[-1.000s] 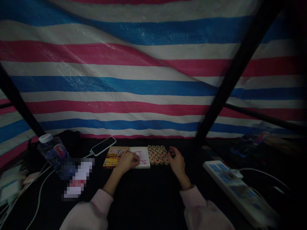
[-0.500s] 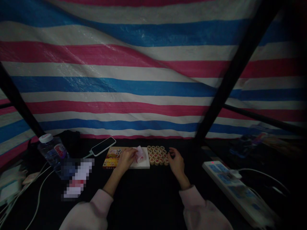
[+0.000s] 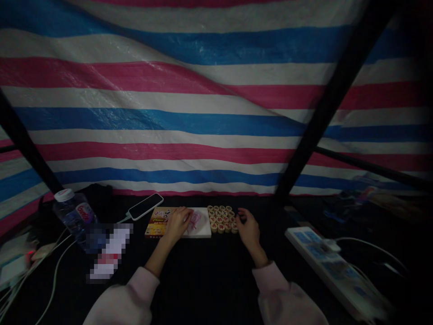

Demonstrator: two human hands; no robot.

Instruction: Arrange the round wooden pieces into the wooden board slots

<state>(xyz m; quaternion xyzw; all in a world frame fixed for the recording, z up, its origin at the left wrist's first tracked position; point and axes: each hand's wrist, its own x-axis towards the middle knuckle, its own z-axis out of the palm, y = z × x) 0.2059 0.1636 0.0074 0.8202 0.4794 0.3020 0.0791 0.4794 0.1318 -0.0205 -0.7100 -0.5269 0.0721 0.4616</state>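
My left hand (image 3: 177, 223) rests over the seam between a printed Chinese chess box (image 3: 156, 224) and its white tray or inner part (image 3: 205, 230). Its bent fingers pinch the edge of a crumpled, see-through plastic bag (image 3: 195, 220) with reddish marks, lying on the white part. Right of the tray, round wooden Chinese chess pieces (image 3: 220, 220) stand packed in rows, with red characters on the nearer ones. My right hand (image 3: 249, 225) curves along the right side of these rows, thumb and fingers apart, fingertips at the end pieces, gripping none that I can see.
A phone (image 3: 146, 206) on a cable lies behind the box. To the left stand a plastic bottle (image 3: 76, 216) and white cables (image 3: 56, 275). A power strip (image 3: 324, 266) with plugs lies on the right. Striped sheeting (image 3: 203, 104) and black poles (image 3: 318, 113) close off the back.
The plastic bag has sunk lower and flatter onto the white tray beside my left fingers. My right hand stays at the chess pieces.
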